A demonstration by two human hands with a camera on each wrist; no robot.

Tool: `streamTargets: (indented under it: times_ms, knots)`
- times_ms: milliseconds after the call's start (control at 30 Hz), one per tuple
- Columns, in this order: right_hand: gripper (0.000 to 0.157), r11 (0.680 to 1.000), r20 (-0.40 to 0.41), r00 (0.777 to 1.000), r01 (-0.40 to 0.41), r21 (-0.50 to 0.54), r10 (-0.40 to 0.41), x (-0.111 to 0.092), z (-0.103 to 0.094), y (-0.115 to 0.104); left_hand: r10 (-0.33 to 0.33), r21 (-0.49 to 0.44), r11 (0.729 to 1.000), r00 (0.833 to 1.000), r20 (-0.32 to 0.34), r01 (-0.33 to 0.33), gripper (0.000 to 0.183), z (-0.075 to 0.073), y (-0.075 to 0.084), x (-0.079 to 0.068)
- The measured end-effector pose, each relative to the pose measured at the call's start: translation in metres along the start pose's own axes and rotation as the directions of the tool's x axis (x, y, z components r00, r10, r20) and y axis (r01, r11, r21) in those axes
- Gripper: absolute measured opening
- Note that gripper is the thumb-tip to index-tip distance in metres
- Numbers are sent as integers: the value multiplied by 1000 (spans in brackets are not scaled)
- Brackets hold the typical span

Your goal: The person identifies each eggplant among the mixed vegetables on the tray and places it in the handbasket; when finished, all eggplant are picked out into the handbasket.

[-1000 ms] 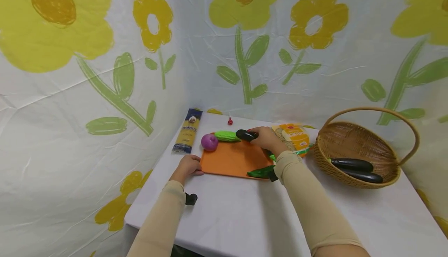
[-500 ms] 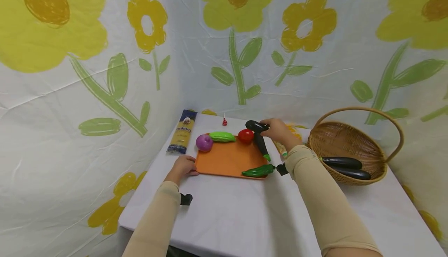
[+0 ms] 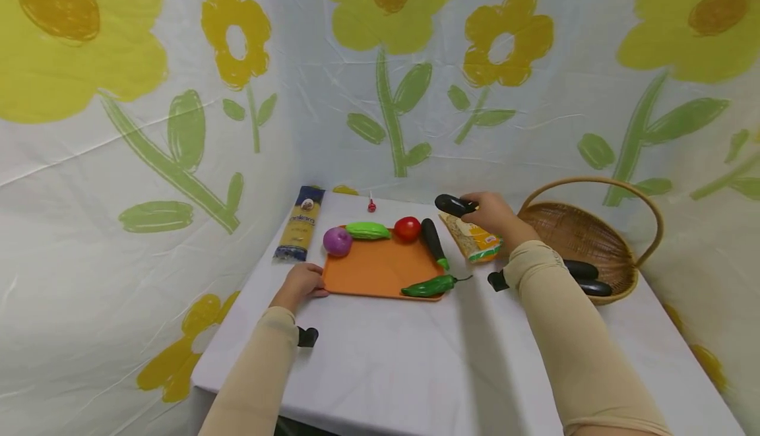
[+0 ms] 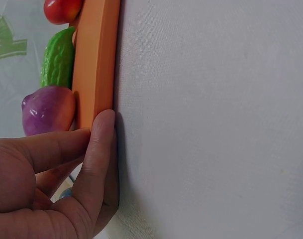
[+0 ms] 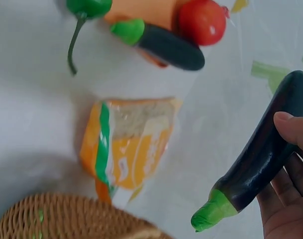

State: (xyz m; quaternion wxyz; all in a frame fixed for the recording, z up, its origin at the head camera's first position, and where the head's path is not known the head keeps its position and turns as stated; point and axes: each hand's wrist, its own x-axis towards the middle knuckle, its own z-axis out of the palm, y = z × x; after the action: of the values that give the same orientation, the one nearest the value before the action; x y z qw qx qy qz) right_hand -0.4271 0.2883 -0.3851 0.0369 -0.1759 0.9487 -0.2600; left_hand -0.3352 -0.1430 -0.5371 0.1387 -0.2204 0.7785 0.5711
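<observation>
My right hand [image 3: 493, 215] grips a dark eggplant [image 5: 260, 149] with a green stem end, raised above a yellow-and-orange bag of grain or flakes [image 3: 473, 241]. At the near left corner of the orange tray [image 3: 380, 268], my left hand [image 3: 301, 284] pinches the edge between thumb and fingers. A purple onion [image 3: 338, 241], a light green bitter melon [image 3: 368, 230] and a red tomato [image 3: 408, 229] line the tray's far side. Along its right side lies another eggplant [image 3: 433, 240], and a green chili pepper [image 3: 429, 286] rests at the near right corner.
Right of the tray stands a wicker basket [image 3: 572, 228] with a tall handle and two eggplants [image 3: 594, 287] inside, partly behind the right sleeve. A pasta packet [image 3: 299, 221] lies left. A small red lollipop [image 3: 371, 206] is behind the tray. Flower-printed cloth walls enclose the table.
My right hand has carried the eggplant from over the tray to the right, uncovering the tomato, the tray's eggplant and the bag. My left hand stays at the tray corner.
</observation>
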Motion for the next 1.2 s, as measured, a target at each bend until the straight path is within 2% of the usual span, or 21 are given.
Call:
streamTargets:
  times_ms: [167, 567, 733, 933, 1100, 1200]
  knots:
    - [56, 999, -4, 999, -34, -10, 34, -12, -15, 12, -12, 1, 1000, 1000, -4, 12, 44, -3, -1, 4]
    - [58, 995, -25, 995, -96, -28, 96, -59, -43, 43, 3, -25, 1000, 1000, 16, -2, 46, -12, -1, -4]
    - [56, 994, -46, 995, -95, -58, 92, -78, -55, 64, -7, -23, 1000, 1000, 16, 7, 48, -11, 1, -7]
    - [60, 985, -38, 988, -151, -85, 148, -100, -66, 94, 22, -42, 999, 999, 47, -20, 49, -10, 1, -11]
    - [59, 976, -15, 981, -194, -96, 193, -120, -70, 117, 31, -44, 999, 997, 70, -28, 49, -6, 2, -11]
    - [58, 975, -13, 981, -192, -113, 191, -130, -70, 128, 25, -34, 999, 997, 72, -23, 49, -2, 4, -11]
